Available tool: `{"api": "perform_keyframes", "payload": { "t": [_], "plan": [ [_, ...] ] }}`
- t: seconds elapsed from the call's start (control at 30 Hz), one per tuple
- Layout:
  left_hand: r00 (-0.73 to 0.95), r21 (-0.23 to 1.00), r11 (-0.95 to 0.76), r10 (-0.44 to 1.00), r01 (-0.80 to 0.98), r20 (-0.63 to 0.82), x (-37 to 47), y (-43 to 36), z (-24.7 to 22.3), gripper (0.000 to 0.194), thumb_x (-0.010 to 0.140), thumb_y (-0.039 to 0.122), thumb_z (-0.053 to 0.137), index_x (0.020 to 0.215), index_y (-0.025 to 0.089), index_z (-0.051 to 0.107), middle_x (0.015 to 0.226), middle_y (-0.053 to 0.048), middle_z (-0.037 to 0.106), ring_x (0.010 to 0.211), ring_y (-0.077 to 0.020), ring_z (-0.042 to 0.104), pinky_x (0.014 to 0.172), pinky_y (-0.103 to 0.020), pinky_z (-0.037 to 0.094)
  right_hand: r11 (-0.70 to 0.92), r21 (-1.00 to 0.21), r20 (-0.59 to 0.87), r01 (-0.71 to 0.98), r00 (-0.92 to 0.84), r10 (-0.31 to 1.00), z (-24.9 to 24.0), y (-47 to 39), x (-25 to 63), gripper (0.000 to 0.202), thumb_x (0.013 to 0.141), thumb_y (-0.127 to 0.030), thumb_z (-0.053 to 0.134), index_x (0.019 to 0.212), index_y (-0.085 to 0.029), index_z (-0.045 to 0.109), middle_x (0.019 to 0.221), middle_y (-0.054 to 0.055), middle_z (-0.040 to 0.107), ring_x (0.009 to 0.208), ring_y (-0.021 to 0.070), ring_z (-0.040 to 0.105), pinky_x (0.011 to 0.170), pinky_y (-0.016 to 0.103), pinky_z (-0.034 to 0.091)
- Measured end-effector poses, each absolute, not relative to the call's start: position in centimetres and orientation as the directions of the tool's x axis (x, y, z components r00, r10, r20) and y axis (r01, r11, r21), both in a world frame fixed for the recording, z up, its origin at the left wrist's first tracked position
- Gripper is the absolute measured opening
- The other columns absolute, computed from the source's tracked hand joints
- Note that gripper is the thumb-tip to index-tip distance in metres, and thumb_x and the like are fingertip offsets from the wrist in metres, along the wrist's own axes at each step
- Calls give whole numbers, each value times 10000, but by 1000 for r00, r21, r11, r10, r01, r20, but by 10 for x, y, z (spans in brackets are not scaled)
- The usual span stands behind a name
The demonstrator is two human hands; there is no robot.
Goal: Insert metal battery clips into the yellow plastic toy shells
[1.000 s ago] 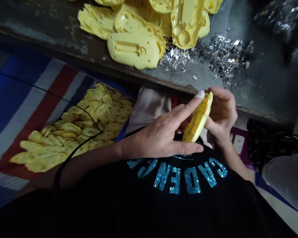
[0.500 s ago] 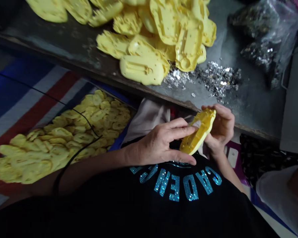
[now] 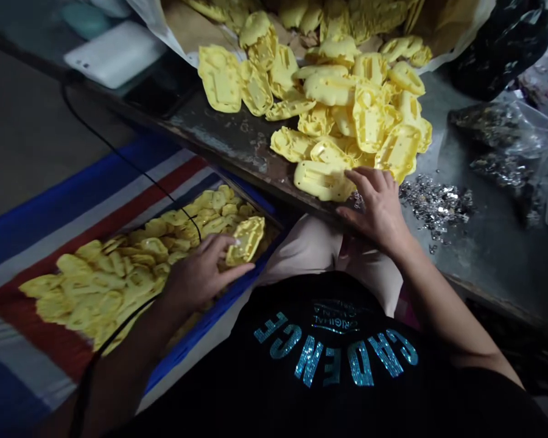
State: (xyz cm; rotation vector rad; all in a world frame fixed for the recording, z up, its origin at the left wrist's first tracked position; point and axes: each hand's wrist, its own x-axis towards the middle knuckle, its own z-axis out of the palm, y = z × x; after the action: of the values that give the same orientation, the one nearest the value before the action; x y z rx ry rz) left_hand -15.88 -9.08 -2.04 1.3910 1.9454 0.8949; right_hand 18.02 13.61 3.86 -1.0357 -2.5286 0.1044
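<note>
In the head view, my left hand (image 3: 203,267) is at the left over a pile of yellow plastic pieces (image 3: 137,261). It holds one yellow piece (image 3: 249,240) by its near side, hollow face up and tilted. My right hand (image 3: 377,210) reaches over the table edge with its fingers spread. Its fingertips touch or nearly touch the right end of a flat yellow shell (image 3: 322,180) at the front of the heap. Beneath and beside that hand lie small shiny metal bits (image 3: 438,204).
Behind the heap, a large open sack (image 3: 461,30) spills more yellow pieces. A white device (image 3: 116,55) lies at the table's back left. Clear bags of metal bits (image 3: 506,146) and a black bag (image 3: 502,48) stand at the right. A thin black cable (image 3: 123,161) crosses the left side.
My hands have parted. The left has carried the yellow piece left over the lower pile; the right has let go of it and moved up to the table heap. The view has shifted too.
</note>
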Motion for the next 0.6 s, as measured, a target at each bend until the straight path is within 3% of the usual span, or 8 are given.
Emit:
{"api": "perform_keyframes", "payload": {
  "t": [0.13,0.2,0.3,0.37,0.43,0.5,0.6],
  "plan": [
    [-372,755,231,928,613,19,-162,-77,-18,377,871,395,922,1197,229,828,1582,-128,692,1070,-251,765,843,-326,641,689,-96,256,718,-652,714,28,149,149,805,989,-429,797,1687,-150,507,1617,255,642,1396,473,567,1111,680,524],
    [-338,821,157,940,549,45,-144,-58,-15,385,915,451,874,1217,218,828,1444,-126,763,1024,-225,765,832,-311,653,679,-107,261,726,-639,724,25,150,142,774,999,-405,750,1683,-141,500,1563,258,658,1359,471,576,1095,689,526],
    [-250,911,98,968,400,5,-110,-23,-6,506,1003,533,776,1387,204,766,1296,-126,822,869,-186,796,664,-261,650,697,-193,309,691,-631,711,26,150,143,757,982,-335,711,1682,-158,484,1536,245,636,1360,451,585,1109,677,548],
    [-201,967,91,979,238,-42,-91,-3,1,613,1031,564,733,1519,201,660,1360,-148,810,789,-161,810,618,-260,676,723,-312,330,616,-643,691,31,149,147,676,972,-271,676,1628,-186,540,1455,202,670,1301,386,632,1088,590,594],
    [-159,994,104,981,-36,-109,-76,10,7,600,1010,542,783,1475,194,635,1343,-153,815,785,-162,828,615,-262,700,706,-475,349,525,-625,699,36,142,151,453,987,-285,666,1436,-227,671,1260,131,722,1141,312,675,1004,491,627],
    [-146,978,80,983,-194,-109,-64,13,12,571,960,491,877,1385,208,621,1274,-124,831,800,-172,839,599,-247,703,607,-681,364,409,-530,766,39,128,155,242,997,-392,725,1198,-258,716,1090,71,717,1016,266,667,936,435,625],
    [-120,975,38,991,-220,-66,-47,6,12,602,879,419,988,1316,228,621,1223,-85,841,851,-208,864,607,-267,729,272,-962,249,30,-317,915,36,94,156,398,929,-576,868,1076,-283,643,1016,11,697,935,213,646,882,374,623]
  ]
}}
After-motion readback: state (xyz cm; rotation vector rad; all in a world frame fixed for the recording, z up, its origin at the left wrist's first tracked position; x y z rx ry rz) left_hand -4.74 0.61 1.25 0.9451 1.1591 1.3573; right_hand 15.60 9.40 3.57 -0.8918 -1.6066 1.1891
